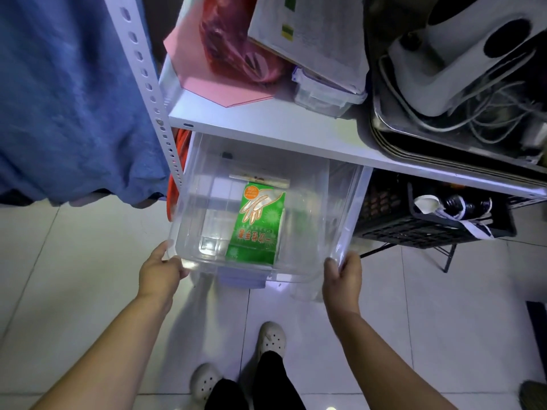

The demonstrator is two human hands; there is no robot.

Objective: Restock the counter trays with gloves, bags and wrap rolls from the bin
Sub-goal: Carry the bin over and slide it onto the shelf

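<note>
Both hands, left (161, 269) and right (343, 276), clasped the clear bin's (340, 202) near corners under the shelf (266, 125); glove pack (256, 223) lay between them. Step: fetching the bin; next, probably drawing it clear.

The bin (296, 220) is a clear plastic tub, open-topped, its far end tucked under a white shelf and its near end sticking out above the floor. Inside lies a flat green glove packet (257, 226) printed with an orange badge and hand outlines, resting on the bottom near the middle.
</note>
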